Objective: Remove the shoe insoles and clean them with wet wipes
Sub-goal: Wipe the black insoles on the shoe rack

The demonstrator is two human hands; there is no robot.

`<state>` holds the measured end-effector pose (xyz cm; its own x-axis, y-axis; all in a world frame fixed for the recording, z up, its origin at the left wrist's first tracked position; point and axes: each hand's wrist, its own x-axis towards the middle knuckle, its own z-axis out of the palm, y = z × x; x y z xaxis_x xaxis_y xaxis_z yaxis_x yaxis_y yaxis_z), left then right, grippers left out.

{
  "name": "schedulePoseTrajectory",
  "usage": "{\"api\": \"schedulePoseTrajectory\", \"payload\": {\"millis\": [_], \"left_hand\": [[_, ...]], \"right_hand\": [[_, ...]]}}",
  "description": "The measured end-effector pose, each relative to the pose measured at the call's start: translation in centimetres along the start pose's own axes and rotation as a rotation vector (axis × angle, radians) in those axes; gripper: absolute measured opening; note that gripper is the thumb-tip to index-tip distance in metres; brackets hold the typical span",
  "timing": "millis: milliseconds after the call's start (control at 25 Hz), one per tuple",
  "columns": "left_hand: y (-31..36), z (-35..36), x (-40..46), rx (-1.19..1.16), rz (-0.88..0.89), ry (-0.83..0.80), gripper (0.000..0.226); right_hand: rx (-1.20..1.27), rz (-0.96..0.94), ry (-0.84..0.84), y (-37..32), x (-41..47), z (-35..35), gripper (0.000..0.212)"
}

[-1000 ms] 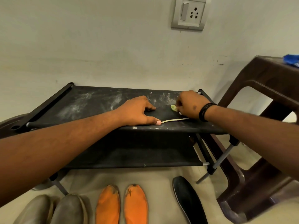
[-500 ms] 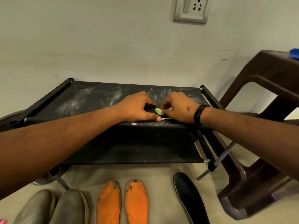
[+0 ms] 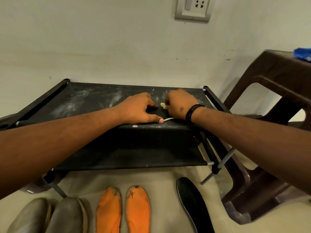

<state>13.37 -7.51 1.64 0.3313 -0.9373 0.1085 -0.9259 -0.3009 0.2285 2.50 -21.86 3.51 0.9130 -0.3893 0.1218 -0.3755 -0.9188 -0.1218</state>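
So the black insole (image 3: 161, 116) being cleaned lies flat on the top tier of the black shoe rack (image 3: 94, 101), right of centre in the frame, with its pale edge showing along the near side. The left hand (image 3: 139, 110) rests on it with fingers spread and thumb stretched out along that pale rim, pinning it down. The right hand (image 3: 180, 105) is bunched up around a small greenish wet wipe (image 3: 162, 105), scrubbing at the insole's surface just beside the left fingers.

My guess on handling: the insole looks thin, light and floppy, so it'd slide or buckle under rubbing unless it's held flat like this. Best to press near the spot being wiped and pick it up by the edge or heel end, not the middle. The wipe is tiny and wadded, probably damp and slippery.

Lower frame, on the floor: another black insole (image 3: 191, 204) right of centre, two orange insoles (image 3: 124, 211) in the middle, and a pair of grey-brown shoes (image 3: 48, 216) lower left. A brown plastic chair (image 3: 276, 98) stands at the right edge.
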Motion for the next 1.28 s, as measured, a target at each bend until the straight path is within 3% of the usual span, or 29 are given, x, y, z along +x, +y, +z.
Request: {"api": "schedulePoseTrajectory", "payload": {"millis": [80,240,360,440,560,720,880,1000,1160,1280], "left_hand": [[-0.1,0.0,-0.1,-0.008,0.003,0.014,0.074],[0.5,-0.2,0.0,0.004,0.007,-0.004,0.065],[0.4,-0.1,-0.1,0.025,0.008,-0.012,0.086],[0.3,-0.2,-0.1,0.042,0.001,-0.015,0.097],[0.7,-0.2,-0.2,0.04,-0.018,-0.021,0.087],[0.5,0.0,-0.6,0.034,-0.013,-0.012,0.092],[0.6,-0.1,-0.1,0.033,0.003,-0.001,0.073],[0.3,0.0,-0.3,0.028,0.012,0.006,0.074],[0.5,-0.2,-0.1,0.055,0.015,-0.01,0.073],[0.3,-0.1,-0.3,0.04,0.006,-0.009,0.074]], "right_hand": [[0.104,-0.138,-0.1,-0.9,-0.5,0.2,0.015],[-0.154,0.016,-0.021,1.7,-0.2,-1.4,0.016],[-0.019,-0.155,-0.143,1.0,-2.0,-1.6,0.015],[0.002,-0.145,-0.146,1.2,-2.4,-1.3,0.015],[-0.144,0.05,0.007,2.6,-2.2,-0.8,0.012],[0.079,-0.154,-0.125,1.0,-3.3,-0.9,0.014],[-0.088,0.056,-0.029,3.9,-2.1,-1.8,0.017],[0.08,-0.105,-0.113,2.5,-3.4,-1.1,0.015],[-0.023,0.048,-0.051,4.8,-2.8,-1.8,0.015],[0.045,-0.059,-0.109,3.0,-3.3,-1.5,0.014]]}}
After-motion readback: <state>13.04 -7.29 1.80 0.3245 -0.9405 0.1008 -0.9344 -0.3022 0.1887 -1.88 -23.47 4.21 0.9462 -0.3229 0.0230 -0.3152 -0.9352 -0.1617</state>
